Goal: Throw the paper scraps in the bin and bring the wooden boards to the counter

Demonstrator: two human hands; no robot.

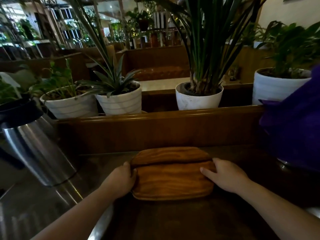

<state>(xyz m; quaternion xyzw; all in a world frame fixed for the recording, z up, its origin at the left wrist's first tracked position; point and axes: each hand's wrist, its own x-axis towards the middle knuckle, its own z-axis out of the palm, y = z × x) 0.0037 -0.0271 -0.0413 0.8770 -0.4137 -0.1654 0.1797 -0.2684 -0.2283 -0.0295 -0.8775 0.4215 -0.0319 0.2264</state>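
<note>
Two brown wooden boards (173,177) lie stacked on the dark counter (173,222), the lower one jutting out toward the back. My left hand (121,179) grips the stack's left edge with fingers curled around it. My right hand (223,175) holds the right edge, with its fingers resting on the top board. No paper scraps or bin are in view.
A steel thermos jug (34,144) with a black lid stands at the left. A purple cloth (297,132) hangs at the right. Behind a wooden ledge (155,116) stand several white plant pots (199,97). A metal counter strip (43,205) runs at the lower left.
</note>
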